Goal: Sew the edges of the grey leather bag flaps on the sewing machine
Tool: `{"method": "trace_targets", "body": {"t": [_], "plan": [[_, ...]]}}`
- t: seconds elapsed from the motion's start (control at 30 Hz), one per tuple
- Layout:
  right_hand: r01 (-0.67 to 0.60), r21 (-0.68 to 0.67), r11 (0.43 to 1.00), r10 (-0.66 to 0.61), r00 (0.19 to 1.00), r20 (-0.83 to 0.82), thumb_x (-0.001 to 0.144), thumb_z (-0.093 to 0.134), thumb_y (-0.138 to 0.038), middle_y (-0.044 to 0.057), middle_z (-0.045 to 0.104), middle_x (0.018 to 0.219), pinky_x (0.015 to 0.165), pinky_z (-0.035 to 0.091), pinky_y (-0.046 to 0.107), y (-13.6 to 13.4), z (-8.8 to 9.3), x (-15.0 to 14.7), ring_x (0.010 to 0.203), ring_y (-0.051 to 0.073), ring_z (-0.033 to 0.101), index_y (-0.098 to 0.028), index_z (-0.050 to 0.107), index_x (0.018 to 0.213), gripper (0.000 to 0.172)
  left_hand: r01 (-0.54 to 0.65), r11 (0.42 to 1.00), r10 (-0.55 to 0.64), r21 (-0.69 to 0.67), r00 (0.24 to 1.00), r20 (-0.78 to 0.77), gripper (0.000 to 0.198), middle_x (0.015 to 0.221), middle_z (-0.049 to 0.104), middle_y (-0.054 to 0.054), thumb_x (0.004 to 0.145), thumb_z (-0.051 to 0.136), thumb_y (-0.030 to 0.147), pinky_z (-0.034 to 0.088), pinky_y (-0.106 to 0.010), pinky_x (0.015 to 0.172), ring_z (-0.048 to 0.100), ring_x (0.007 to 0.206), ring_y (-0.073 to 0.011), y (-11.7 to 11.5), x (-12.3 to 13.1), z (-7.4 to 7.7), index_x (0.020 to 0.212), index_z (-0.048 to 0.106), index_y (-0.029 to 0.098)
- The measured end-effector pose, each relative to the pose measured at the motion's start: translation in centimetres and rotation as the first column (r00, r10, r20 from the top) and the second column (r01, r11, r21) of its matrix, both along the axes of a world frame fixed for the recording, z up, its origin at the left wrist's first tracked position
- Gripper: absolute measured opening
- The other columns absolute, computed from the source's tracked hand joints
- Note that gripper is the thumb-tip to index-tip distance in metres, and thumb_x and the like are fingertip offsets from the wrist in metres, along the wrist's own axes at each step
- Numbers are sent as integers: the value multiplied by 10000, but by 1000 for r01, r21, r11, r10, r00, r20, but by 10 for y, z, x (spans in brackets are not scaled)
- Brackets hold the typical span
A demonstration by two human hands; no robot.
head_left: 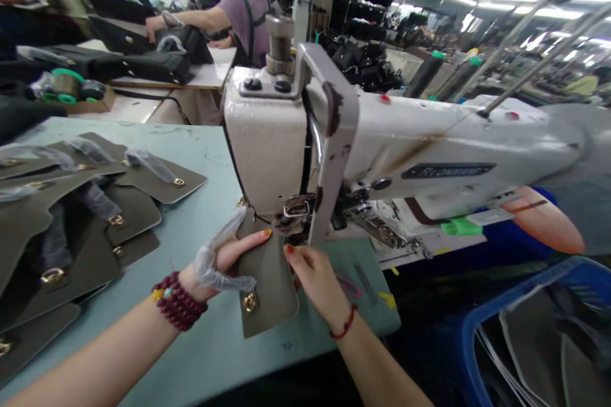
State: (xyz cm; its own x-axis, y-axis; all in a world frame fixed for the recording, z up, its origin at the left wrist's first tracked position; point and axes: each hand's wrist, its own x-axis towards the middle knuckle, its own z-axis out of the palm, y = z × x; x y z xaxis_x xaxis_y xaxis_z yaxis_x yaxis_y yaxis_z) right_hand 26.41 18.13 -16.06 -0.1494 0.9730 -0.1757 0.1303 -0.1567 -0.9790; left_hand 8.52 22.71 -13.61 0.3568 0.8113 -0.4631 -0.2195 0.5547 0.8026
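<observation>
A grey-brown bag panel (pixel 267 296) lies under the head of a white sewing machine (pixel 267 146). Its carrying handle (pixel 205 267), wrapped in clear plastic, arches over my left hand (pixel 231 254), and a gold metal fitting (pixel 249 302) shows at the handle's near end. One finger of the left hand stretches flat on the panel beside the presser foot; its other fingers are mostly hidden. My right hand (pixel 317 273) pinches the panel's right edge close to the needle area. The needle itself is hard to make out.
Several similar panels (pixel 138 203) with wrapped handles overlap on the table at left. Pink scissors-like handles (pixel 351 286) lie right of my right hand. A blue bin (pixel 470 331) holding panels stands at lower right. Across from me, a co-worker (pixel 245 13) handles a black bag.
</observation>
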Motion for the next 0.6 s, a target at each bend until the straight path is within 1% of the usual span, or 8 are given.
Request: {"method": "trace_targets", "body": {"t": [0.07,0.13,0.23,0.33,0.43,0.53,0.6], "plan": [[31,16,999,-31,1000,1,883,531,-528,-21,448,573,468,286,198,6,-3,-15,532,95,399,-151,544,600,472,14,998,-13,-62,1000,15,394,903,767,-75,717,805,314,614,-353,701,734,720,-240,4,-2,-2,1071,678,196],[74,28,997,-73,997,-9,876,530,-492,-32,405,567,484,248,208,7,-3,-23,538,90,348,-159,501,581,445,27,996,-26,-84,1000,5,359,882,767,-65,716,808,302,609,-323,681,729,699,-218,7,-2,-4,1036,686,194],[115,39,993,-116,993,5,875,521,-482,-37,358,570,490,214,220,3,0,-26,543,90,302,-170,444,576,439,41,995,-41,-88,999,-8,325,833,770,-49,709,810,301,610,-324,661,726,679,-217,9,-2,-8,993,697,191],[113,51,992,-114,993,20,884,511,-477,-36,332,581,487,196,226,1,1,-25,551,91,283,-173,418,582,439,40,994,-41,-98,999,-12,318,798,771,-52,702,808,315,614,-360,656,726,663,-238,10,-3,-10,974,704,187],[103,68,992,-105,994,28,889,502,-456,-33,321,580,491,198,227,4,-1,-24,556,92,283,-172,410,575,433,46,996,-47,-74,999,-10,370,842,777,-65,695,806,328,614,-383,664,732,692,-262,12,-4,-7,1027,710,194],[95,64,993,-98,994,45,880,502,-441,-32,323,573,495,209,226,8,-2,-23,558,94,296,-170,423,573,417,37,999,-37,8,999,-3,412,922,779,-62,693,804,321,612,-371,712,738,743,-259,14,-3,-6,1077,713,205],[89,54,995,-91,995,49,878,500,-444,-30,332,573,496,215,225,10,-2,-22,562,97,304,-168,434,578,412,37,998,-38,46,999,16,410,935,780,-54,694,802,323,608,-363,734,739,769,-260,14,-3,-8,1077,720,203]]}}
